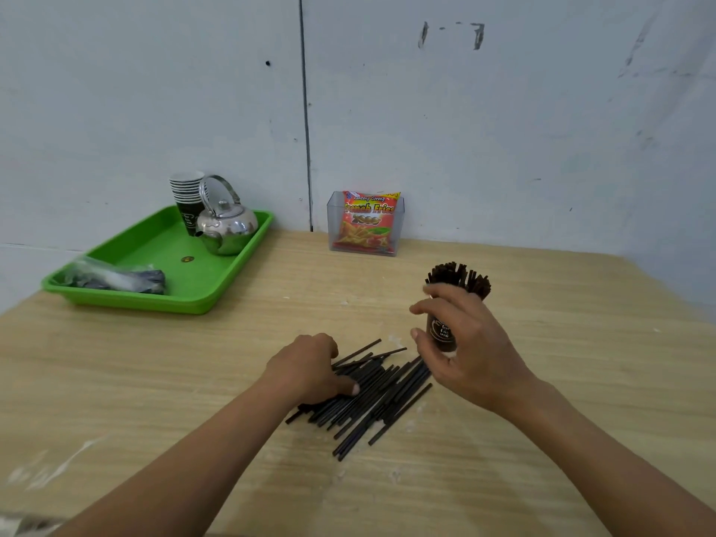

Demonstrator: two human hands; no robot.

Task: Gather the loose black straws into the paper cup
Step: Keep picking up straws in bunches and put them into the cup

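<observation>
A heap of several loose black straws (372, 397) lies on the wooden table in front of me. My left hand (310, 366) rests on the heap's left end, fingers curled over some straws and thumb pressed on them. A dark paper cup (441, 335) stands upright to the right, with a bunch of black straws (459, 279) sticking out of its top. My right hand (461, 343) is in front of the cup with fingers loosely spread around it; whether it touches the cup I cannot tell.
A green tray (128, 300) at the back left holds a stack of paper cups (188, 201), a steel kettle (226, 226) and a plastic bag (112, 279). A clear box with a snack packet (366, 222) stands against the wall.
</observation>
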